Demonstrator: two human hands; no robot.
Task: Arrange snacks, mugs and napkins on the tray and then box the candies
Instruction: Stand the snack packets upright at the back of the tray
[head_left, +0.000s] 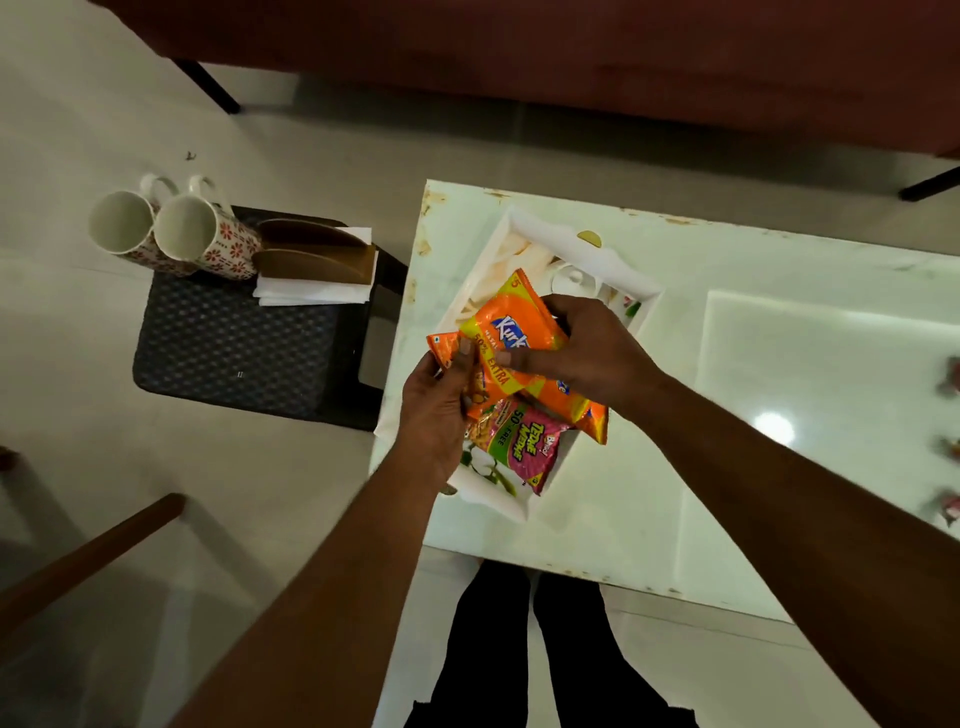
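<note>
While both hands, left hand (434, 410), right hand (587, 348), grip orange packets (511, 338), pink packet (524, 441) on tray (613, 265)

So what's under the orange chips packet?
A pink snack packet lies under the orange packet, inside the white tray. Both hands and the packets hide much of the tray's floor.

Candies (951, 375) are cut off at the right edge, blurred.
</note>
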